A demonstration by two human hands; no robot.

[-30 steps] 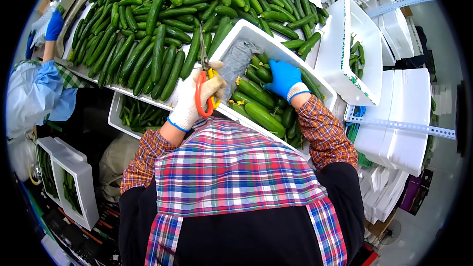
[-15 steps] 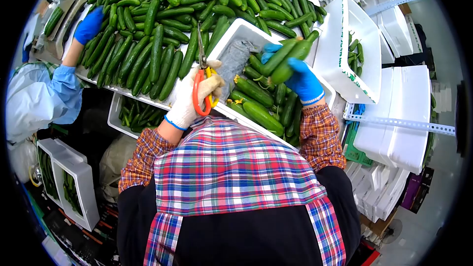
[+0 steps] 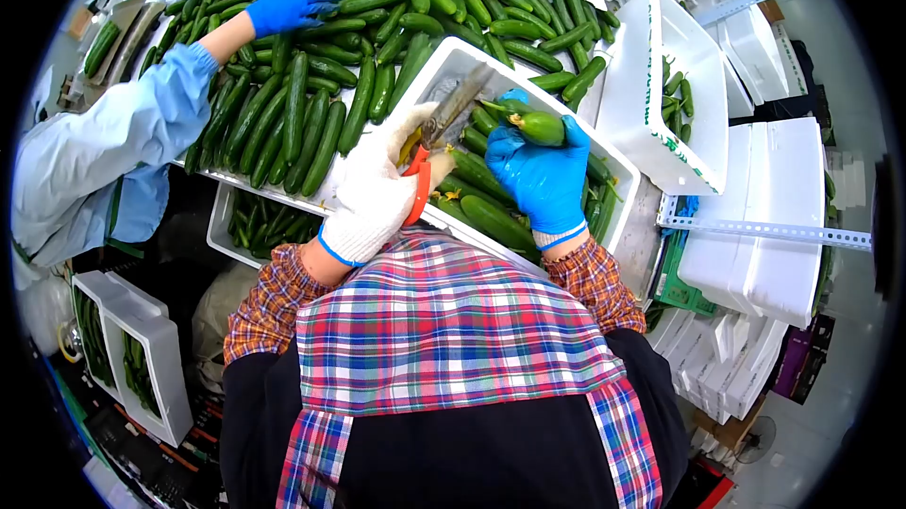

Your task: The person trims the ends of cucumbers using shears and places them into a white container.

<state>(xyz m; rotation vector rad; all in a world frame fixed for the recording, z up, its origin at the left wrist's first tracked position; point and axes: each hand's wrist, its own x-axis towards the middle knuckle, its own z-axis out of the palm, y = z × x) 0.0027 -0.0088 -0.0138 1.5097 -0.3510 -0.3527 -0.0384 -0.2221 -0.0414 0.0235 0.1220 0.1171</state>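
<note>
Left hand (image 3: 363,190) gripped scissors (image 3: 421,190); right hand (image 3: 540,177), apart from it, held cucumber (image 3: 541,128) over box (image 3: 453,58). Handling step, I judged; any cut called for steady grip (blades (image 3: 461,101) near).

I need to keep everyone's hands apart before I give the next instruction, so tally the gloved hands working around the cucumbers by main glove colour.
White: 1, the left hand
Blue: 2, the right hand and the co-worker's hand
Total: 3
</note>
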